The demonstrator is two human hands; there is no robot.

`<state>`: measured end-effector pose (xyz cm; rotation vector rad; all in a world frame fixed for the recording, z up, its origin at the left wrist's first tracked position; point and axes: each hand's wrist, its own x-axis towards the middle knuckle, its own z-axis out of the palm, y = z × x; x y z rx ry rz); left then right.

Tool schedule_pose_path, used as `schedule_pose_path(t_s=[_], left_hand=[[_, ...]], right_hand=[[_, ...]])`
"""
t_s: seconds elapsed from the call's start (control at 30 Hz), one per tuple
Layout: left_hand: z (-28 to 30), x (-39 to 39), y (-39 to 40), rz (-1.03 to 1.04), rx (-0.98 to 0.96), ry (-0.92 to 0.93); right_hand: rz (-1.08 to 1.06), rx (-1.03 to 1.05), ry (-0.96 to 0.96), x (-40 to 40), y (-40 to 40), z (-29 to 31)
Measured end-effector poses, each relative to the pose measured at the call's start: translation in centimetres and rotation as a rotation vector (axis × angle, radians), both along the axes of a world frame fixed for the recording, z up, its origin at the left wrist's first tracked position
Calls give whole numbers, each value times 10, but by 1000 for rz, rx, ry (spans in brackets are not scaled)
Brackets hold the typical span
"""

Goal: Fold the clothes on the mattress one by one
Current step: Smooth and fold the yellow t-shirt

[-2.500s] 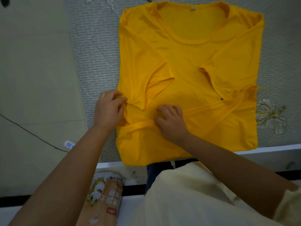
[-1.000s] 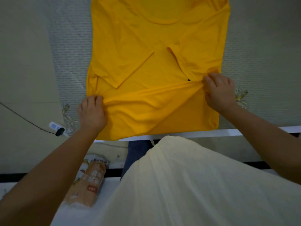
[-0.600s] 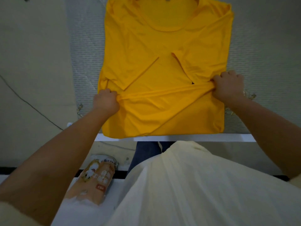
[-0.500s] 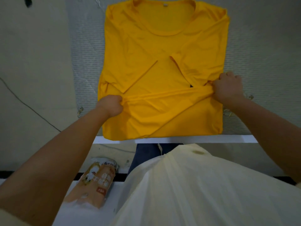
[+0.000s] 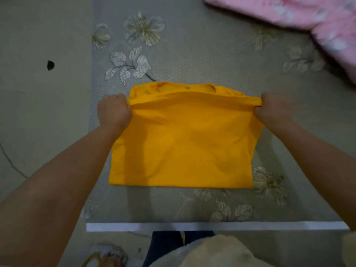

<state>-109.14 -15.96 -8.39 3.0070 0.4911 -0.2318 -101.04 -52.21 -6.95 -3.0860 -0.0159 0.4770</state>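
**Bottom half carried up to the collar**

The yellow cotton T-shirt lies mid-frame on the grey flowered mattress. Left hand and right hand each grip an end of the raised fold, fingers curled round cloth, likely to keep its edge taut and aligned near the neckline.

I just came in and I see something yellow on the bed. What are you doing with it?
A person is folding a yellow T-shirt on a grey flowered mattress. The left hand and right hand each have a grip on a corner of the bottom half, which is folded up almost to the collar. A pink flowered blanket lies at the far right.
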Motion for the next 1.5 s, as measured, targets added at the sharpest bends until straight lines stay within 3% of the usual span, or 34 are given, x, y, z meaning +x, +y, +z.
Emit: schedule_pose_path(t_s=[0.23, 0.4, 0.63, 0.8, 0.9, 1.0, 1.2, 1.3, 1.37, 1.5], left_hand=[[-37, 66, 11, 57, 111, 44], [-65, 83, 10, 74, 50, 97], [-85, 66, -87, -385, -183, 199], [-88, 86, -190, -918, -282, -139], [-92, 108, -251, -1065, -218, 52], [-96, 136, -290, -1052, -76, 203], [-80, 148, -286, -1090, 141, 239], [-67, 132, -267, -913, 86, 285], [-64, 119, -245, -793, 18, 210], [-57, 98, -177, -779, -153, 58]], right_hand=[[150, -197, 89, 75, 16, -22], [-65, -48, -41, 81, 16, -72], [-322, 274, -17, -39, -2, -94], [-582, 378, 191, -129, -20, -87], [-620, 351, 291, -151, -18, -90], [-647, 295, 281, -151, -16, -91], [-674, 581, 168, -141, -23, -91], [-593, 761, -2, -145, -21, -79], [-464, 824, -119, -151, -13, -66], [-400, 908, -157, -164, 21, -47]])
